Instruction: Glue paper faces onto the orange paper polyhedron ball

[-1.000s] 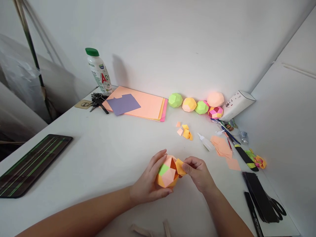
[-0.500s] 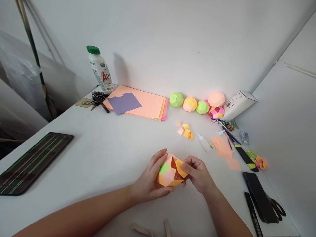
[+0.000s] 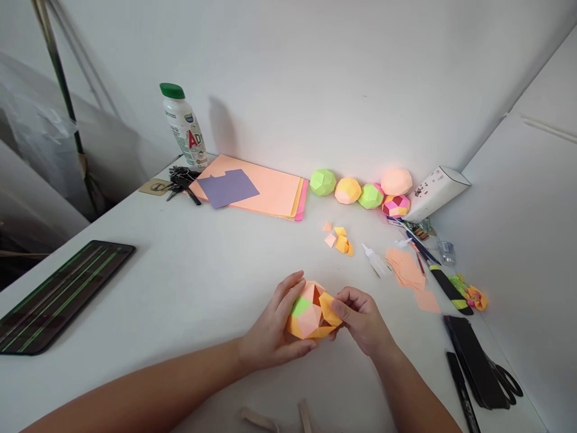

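A faceted paper ball in peach, orange and green is held above the near middle of the table, with an opening on its right side. My left hand wraps round its left side, fingers over the top and thumb underneath. My right hand pinches an orange paper flap at the ball's right edge, thumb in front. Beyond the ball lie small folded orange and peach pieces and a white glue bottle.
Finished paper balls line the wall beside a white box. Coloured sheets, keys and a bottle stand back left. A dark tablet lies left; peach squares, a cutter and scissors lie right.
My right hand has brought the orange flap slightly lower against the ball, and the lower orange edge sits closer to my right fingers. My left hand keeps its hold.
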Available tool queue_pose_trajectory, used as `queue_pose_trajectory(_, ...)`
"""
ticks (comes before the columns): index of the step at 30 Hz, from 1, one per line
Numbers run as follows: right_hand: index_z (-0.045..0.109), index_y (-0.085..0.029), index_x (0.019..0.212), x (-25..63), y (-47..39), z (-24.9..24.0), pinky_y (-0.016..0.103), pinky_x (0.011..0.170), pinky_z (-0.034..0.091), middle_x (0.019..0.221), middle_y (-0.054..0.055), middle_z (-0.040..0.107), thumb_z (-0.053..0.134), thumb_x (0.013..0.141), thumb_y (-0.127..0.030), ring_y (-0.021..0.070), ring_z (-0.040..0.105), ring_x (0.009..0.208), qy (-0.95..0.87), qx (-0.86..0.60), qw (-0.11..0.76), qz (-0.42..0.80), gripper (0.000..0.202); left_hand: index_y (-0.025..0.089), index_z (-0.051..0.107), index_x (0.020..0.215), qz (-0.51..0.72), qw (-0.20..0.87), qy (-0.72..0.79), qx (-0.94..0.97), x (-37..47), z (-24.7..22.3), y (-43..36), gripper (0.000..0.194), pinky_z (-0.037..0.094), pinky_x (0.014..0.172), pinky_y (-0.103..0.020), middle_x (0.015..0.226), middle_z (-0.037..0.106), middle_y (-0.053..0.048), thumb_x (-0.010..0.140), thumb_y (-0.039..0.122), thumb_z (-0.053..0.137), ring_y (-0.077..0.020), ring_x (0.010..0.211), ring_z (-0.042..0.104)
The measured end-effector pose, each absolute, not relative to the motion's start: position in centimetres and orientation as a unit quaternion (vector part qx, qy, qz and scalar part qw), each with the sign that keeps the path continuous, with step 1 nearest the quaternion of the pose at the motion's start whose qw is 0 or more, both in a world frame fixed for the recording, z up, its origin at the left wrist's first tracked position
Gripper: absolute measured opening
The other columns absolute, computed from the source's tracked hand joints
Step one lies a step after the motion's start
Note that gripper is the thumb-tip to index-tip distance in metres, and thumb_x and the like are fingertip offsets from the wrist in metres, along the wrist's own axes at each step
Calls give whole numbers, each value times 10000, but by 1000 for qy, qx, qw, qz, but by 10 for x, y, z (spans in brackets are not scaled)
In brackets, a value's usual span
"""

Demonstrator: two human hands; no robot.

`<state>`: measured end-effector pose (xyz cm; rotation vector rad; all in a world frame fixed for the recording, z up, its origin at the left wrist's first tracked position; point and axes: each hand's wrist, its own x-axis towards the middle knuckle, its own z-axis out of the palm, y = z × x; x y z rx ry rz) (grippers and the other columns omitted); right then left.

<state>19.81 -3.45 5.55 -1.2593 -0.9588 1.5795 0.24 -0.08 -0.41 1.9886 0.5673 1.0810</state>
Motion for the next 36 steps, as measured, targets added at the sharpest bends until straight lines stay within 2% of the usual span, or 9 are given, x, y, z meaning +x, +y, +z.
queue_pose_trajectory(17, 600, -161, 703, 199, -36, 56, 268, 475, 558, 651, -5, 644, 699, 780, -350, 138, 637, 558, -389, -513, 436, 629, 227, 242, 118, 1450, 420, 402, 225, 782, 2, -5, 0, 793, 329, 1033, -571, 1434, 155, -185, 840, 525, 537, -370, 1342, 198)
queue_pose_trajectory(21, 601, -163, 702, 196, -36, 57, 266, 478, 559, 669, -3, 650, 702, 776, -348, 134, 636, 553, -391, -507, 434, 634, 224, 251, 154, 1442, 420, 399, 232, 781, 2, -6, -1, 797, 317, 1042, -568, 1432, 155, -183, 820, 562, 543, -373, 1354, 172)
queue_pose_trajectory(25, 601, -163, 701, 193, -37, 56, 263, 488, 554, 652, -6, 644, 702, 777, -340, 133, 633, 552, -393, -501, 442, 631, 217, 285, 147, 1444, 414, 409, 226, 781, 3, -6, -1, 814, 360, 1018, -545, 1426, 135, -172, 802, 603, 535, -372, 1343, 197)
queue_pose_trajectory(29, 596, -160, 693, 192, -39, 55, 268, 495, 543, 646, -9, 625, 710, 766, -347, 135, 618, 566, -391, -507, 438, 631, 231, 295, 146, 1450, 427, 423, 196, 775, 3, -6, 0, 805, 367, 1012, -545, 1422, 126, -162, 802, 678, 432, -374, 1333, 194)
queue_pose_trajectory(32, 586, -159, 680, 192, -39, 55, 247, 503, 504, 629, -20, 596, 712, 762, -356, 115, 576, 559, -391, -515, 431, 629, 248, 284, 165, 1449, 428, 429, 182, 774, 2, -7, 1, 702, 367, 1014, -540, 1419, 147, -159, 868, 629, 356, -357, 1324, 223)
queue_pose_trajectory(36, 564, -154, 641, 191, -40, 56, 198, 515, 400, 596, -44, 528, 733, 743, -349, 71, 468, 546, -388, -530, 432, 619, 278, 275, 192, 1442, 424, 414, 193, 782, 0, -6, 0, 624, 367, 1028, -515, 1412, 185, -151, 907, 511, 410, -330, 1317, 253)
